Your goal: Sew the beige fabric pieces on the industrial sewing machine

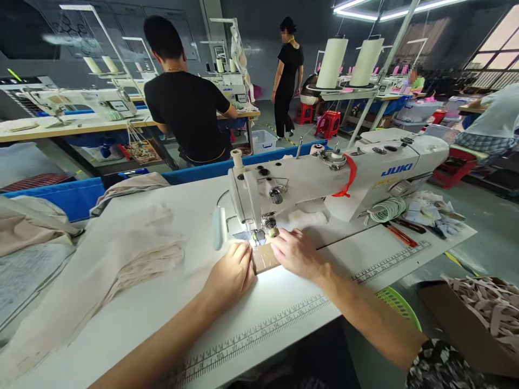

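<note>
A white JUKI sewing machine [292,183] stands before me, a strip of red cloth [346,175] tied on its arm. Close to the left of the presser foot [258,237], my left hand [232,267] rests with its fingers pressed together, tips down. On the other side, my right hand [295,252] has its fingers curled, by a small round knob. Between both hands lies a flat brownish rectangle [265,258], cloth or plate, I cannot tell. What the fingertips pinch is hidden.
Pale sheer fabric [121,265] spreads over the left tabletop. Elastic cord [388,209], an orange-handled cutter [401,235] and scraps [432,210] lie right. A box of fabric strips [458,319] and a green basket [399,307] stand below. Co-workers sit and stand beyond.
</note>
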A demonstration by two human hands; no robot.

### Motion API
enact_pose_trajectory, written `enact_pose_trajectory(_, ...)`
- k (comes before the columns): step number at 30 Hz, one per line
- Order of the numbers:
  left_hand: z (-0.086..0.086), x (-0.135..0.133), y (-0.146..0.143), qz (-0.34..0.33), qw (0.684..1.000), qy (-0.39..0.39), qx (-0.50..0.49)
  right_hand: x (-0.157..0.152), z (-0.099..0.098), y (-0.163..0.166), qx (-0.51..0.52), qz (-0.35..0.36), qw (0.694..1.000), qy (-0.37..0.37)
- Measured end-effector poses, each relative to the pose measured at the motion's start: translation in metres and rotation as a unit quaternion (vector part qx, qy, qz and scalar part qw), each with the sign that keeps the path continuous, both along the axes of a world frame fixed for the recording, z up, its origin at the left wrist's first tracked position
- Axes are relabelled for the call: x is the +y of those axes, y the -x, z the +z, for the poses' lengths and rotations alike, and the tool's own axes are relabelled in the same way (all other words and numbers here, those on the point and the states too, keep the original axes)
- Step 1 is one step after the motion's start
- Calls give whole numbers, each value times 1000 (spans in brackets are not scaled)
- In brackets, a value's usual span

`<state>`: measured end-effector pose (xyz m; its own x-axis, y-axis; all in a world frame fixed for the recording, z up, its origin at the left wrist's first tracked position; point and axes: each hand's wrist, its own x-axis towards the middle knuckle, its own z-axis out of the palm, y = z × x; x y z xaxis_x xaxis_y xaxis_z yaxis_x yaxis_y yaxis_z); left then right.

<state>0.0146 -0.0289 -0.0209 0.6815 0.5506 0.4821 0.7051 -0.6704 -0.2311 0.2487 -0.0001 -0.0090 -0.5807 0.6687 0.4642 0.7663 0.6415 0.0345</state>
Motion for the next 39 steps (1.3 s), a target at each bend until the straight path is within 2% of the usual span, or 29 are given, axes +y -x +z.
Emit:
enact_pose_trajectory(4,0,4,-2,-11,1000,2,19,2,-2,-2,-4,-2,1000,10)
enact_pose_trajectory(11,-6,6,-6,-2,1000,25,-5,0,1,-2,-6,-6,999,47)
enact_pose_trajectory(16,-8,6,-3,-6,997,68,-28,-2,0,1,13,-2,998,62)
enact_pose_trajectory(23,-14,8,-2,-1,996,88,-34,19,12,8,95,-98,980,147)
enact_pose_trajectory(28,-12,10,-1,-8,999,49,-4,26,15,11,136,-95,970,176)
enact_pose_trajectory(35,-5,11,1,-26,999,0,-25,13,9,8,154,-76,976,136)
enact_pose_trajectory(39,-4,16,3,-25,999,0,-39,14,8,11,156,-77,973,152)
